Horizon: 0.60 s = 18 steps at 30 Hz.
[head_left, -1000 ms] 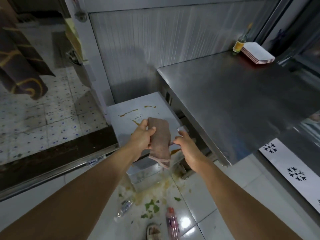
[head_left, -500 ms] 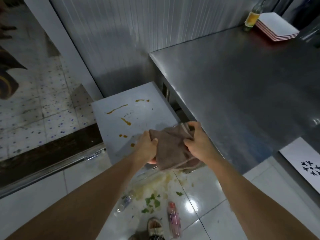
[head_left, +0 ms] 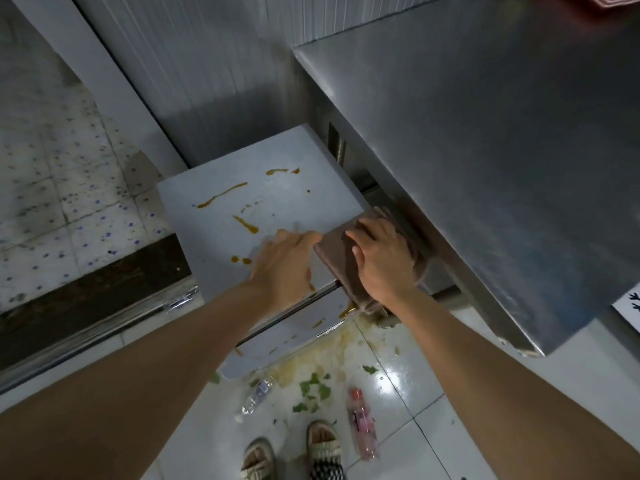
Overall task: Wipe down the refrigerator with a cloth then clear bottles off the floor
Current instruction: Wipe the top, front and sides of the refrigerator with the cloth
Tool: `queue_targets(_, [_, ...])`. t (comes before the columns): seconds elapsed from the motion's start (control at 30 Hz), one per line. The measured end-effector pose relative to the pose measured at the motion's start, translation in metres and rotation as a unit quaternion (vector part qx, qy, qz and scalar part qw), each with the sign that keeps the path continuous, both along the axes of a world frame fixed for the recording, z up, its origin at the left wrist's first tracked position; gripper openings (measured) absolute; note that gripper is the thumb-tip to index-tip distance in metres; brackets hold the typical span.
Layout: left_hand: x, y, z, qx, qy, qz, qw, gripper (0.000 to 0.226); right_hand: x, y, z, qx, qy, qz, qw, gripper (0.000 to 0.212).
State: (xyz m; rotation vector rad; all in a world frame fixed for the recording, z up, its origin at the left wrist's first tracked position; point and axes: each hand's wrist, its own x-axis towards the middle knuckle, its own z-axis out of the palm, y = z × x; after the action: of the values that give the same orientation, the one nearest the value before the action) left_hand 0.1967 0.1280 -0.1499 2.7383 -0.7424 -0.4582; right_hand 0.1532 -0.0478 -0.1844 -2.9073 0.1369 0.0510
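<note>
The right hand [head_left: 382, 259] presses a folded brown cloth [head_left: 334, 252] flat on the refrigerator [head_left: 277, 206] top's right edge, fingers spread; the left hand [head_left: 285, 263] rests open beside it; two bottles, one clear [head_left: 256, 396] and one pink [head_left: 362, 422], lie on the floor [head_left: 408, 393] near the sandals [head_left: 323, 445].

Right hand [head_left: 382, 259] presses the cloth [head_left: 334, 254] on the refrigerator [head_left: 277, 202].

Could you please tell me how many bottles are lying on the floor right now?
2: a clear crumpled plastic bottle left of the green scraps, and a pink-labelled plastic bottle right of the sandalled feet. Others may be hidden.
</note>
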Motion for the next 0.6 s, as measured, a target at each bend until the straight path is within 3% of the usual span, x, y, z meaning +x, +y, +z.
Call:
queue_targets(0.1, [0.006,0.003,-0.009,0.018,-0.042,-0.029,0.999,0.05,0.002,-0.008,-0.015,-0.023,0.017,0.007,1.0,0.043])
queue_targets(0.23, [0.009,0.012,-0.011,-0.041,-0.025,-0.024,0.999,0.045,-0.008,0.006,-0.026,-0.093,0.013,-0.022,0.995,0.051])
queue_targets(0.4, [0.002,0.05,-0.001,-0.069,-0.035,0.02,0.997,0.04,-0.042,0.084,-0.031,-0.027,-0.008,-0.024,0.999,0.055])
queue_targets(0.5, [-0.014,0.08,0.001,-0.092,-0.052,0.061,0.992,0.037,-0.057,0.117,-0.031,-0.02,0.013,0.025,0.999,0.055])
queue_targets(0.6, [-0.026,0.104,-0.006,-0.033,-0.07,0.099,0.992,0.042,-0.052,0.096,-0.03,-0.042,0.029,0.059,0.997,0.056])
